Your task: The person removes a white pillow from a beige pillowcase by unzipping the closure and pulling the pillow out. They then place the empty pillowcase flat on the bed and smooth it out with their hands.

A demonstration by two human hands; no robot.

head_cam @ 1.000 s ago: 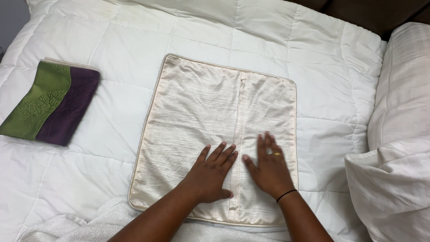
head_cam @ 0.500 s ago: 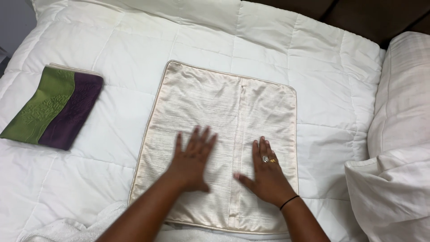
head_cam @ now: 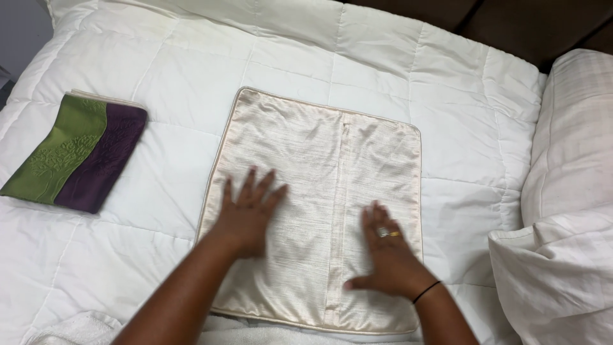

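So from my feed, both of my hands are flat on the cushion cover, nothing pinched or gripped: my left hand has its fingers spread wide and presses palm-down on the cover's left half, my right hand lies open, fingers together and thumb stuck out, on the lower right part just right of the centre seam. There's a ring on a right finger and a thin black band at that wrist. The cover itself is a pale cream, slightly shiny woven fabric, roughly square, with piped edging all round and 1 vertical seam running down the middle; it lies flat in the middle of the white quilted duvet, a bit skewed, with only light wrinkles. Count-wise: 1 cream cover, 1 folded green and purple cover with an embossed tree-like pattern on the green part, 2 white pillows stacked at the right edge, and a bit of white towel at the bottom left. The folded piece sits well apart from the cream cover, off to the left near the bed's edge. The cover's right edge has a strip of bare duvet before the pillows, there's plenty of open duvet above it and to the left, and its bottom edge runs close to the frame's lower border.
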